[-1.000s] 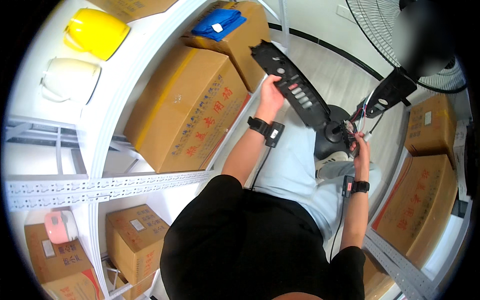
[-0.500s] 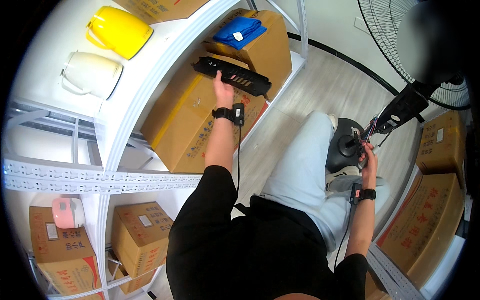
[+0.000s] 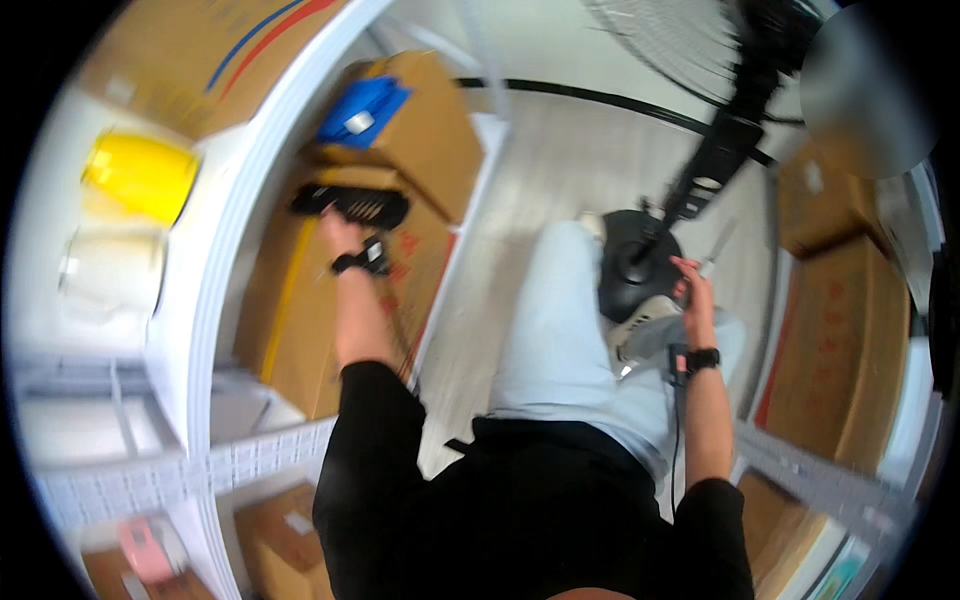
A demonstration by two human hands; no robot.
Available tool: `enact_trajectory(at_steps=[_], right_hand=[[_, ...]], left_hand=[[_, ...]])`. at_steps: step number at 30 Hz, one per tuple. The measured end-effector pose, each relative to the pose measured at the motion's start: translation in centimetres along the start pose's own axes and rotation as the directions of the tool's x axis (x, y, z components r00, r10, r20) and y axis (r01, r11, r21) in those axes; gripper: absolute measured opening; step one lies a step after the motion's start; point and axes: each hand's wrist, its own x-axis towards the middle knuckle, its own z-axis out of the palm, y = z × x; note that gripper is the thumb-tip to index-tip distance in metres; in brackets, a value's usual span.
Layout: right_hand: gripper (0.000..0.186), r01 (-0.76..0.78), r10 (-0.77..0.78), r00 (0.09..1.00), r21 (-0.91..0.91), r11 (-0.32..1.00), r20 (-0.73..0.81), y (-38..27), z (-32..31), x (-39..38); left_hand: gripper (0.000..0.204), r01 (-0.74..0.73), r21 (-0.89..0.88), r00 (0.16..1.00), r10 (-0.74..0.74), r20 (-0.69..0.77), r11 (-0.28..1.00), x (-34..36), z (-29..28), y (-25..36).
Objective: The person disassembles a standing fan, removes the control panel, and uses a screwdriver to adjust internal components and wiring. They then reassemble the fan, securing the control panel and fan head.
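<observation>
- Left hand [image 3: 340, 232] stretched fwd, arm near straight, fingers on near edge of black slotted panel [image 3: 352, 204]; grip blurred, can't tell if clasped or just touching.
- Right hand [image 3: 692, 290] bent up at elbow, fingers curled round base of black fan stand [image 3: 640, 272].
- Panel lies flat on cardboard box [image 3: 330, 300] on shelf, long axis left-right, below blue pack [image 3: 362, 108].
- Panel: long, narrow, black, ribbed w/ slots.

panel [image 3: 352, 203] on left box [image 3: 330, 290], fan base [image 3: 636, 275] right
</observation>
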Motion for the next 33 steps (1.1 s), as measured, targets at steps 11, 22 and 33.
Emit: enact_trajectory(at_steps=[11,22,33], right_hand=[[0.022,0.207,-0.198,0.975,0.087,0.974,-0.102,-2.8,-0.7,-0.9],[0.024,0.492,-0.495,0.817,-0.092,0.866,-0.294,-10.0,3.1,-0.9],[0.059,0.579,-0.698,0.598,-0.39,0.716,-0.393,-14.3,10.0,3.4]], left_hand=[[0.04,0.498,-0.82,0.702,-0.686,0.19,0.282,1.9,0.5,4.7],[0.036,0.144,-0.769,0.933,0.175,0.316,0.622,-1.1,6.7,33.9],[0.051,0.329,-0.863,0.486,0.715,0.503,0.383,-2.9,12.0,55.0]])
